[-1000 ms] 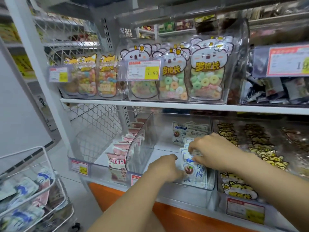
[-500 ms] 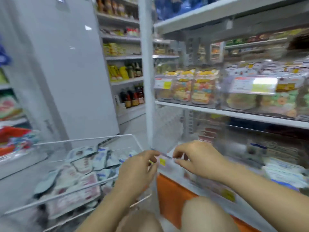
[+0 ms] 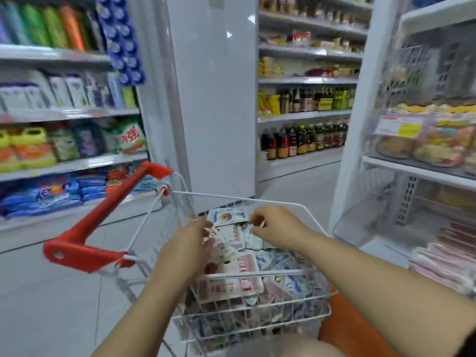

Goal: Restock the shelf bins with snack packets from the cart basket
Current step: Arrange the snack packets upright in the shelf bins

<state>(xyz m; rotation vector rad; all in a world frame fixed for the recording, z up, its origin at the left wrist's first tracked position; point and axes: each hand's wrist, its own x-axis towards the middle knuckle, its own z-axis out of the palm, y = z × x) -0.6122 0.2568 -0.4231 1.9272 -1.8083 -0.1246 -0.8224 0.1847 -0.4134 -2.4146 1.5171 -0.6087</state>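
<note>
A white wire cart basket [image 3: 260,274] stands in front of me, filled with several snack packets. A blue-and-white packet [image 3: 226,217] lies at the far side and a pink-and-white packet [image 3: 230,288] near the front. Both my hands hover over the pile. My left hand [image 3: 186,244] has its fingers curled down onto the top packets; motion blur hides whether it grips one. My right hand [image 3: 279,228] floats just above the packets with loosely curled fingers and nothing in it. At the right, the snack shelf's clear bin [image 3: 358,229] holds pink packets [image 3: 443,261].
The cart's red handle [image 3: 103,220] juts out to the left. A white pillar [image 3: 213,99] rises behind the cart. Detergent shelves [image 3: 64,161] line the left, and bottle shelves [image 3: 304,135] stand at the back. An orange shelf base [image 3: 345,328] sits beside the basket.
My view has swung left from the shelf bins to the cart. Both hands left the bin of blue-and-white packets and moved over the cart basket.
</note>
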